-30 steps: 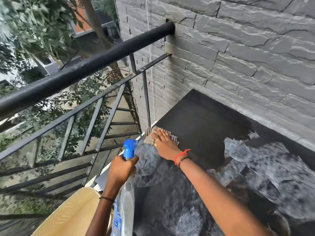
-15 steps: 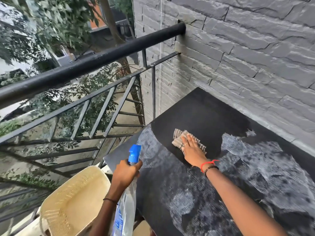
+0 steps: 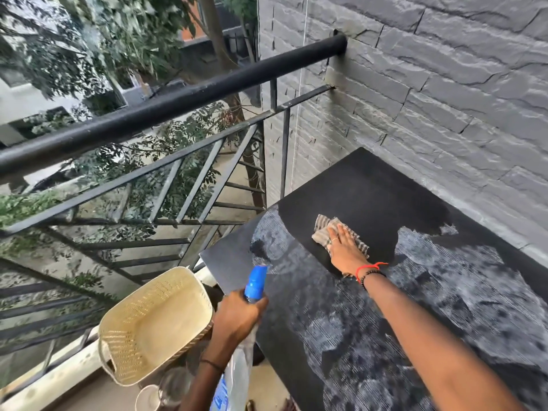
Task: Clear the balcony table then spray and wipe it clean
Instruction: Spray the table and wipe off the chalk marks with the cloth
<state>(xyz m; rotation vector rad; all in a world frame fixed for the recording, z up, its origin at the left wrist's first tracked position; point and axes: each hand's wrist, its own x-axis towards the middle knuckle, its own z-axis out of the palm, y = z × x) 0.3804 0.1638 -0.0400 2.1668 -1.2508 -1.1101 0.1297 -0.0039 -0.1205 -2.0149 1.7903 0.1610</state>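
Observation:
The black balcony table (image 3: 364,188) stands against the stone wall; its far part is dark and wiped, the near part shows wet, whitish streaks. A striped grey cloth (image 3: 324,229) lies flat on the table, and my right hand (image 3: 345,247) presses on it with straight fingers. My left hand (image 3: 237,318) grips the neck of a clear spray bottle (image 3: 238,369) with a blue nozzle (image 3: 256,281), held upright off the table's left edge.
A cream woven basket (image 3: 154,324) sits on the floor left of the table, with a glass (image 3: 175,387) and a white cup (image 3: 146,400) near it. A black metal railing (image 3: 166,105) runs along the left. The grey stone wall (image 3: 444,99) borders the table's far side.
My right hand has slid the cloth from the table's left corner toward the middle. The view has shifted, bringing the basket more into sight. The left hand still holds the bottle.

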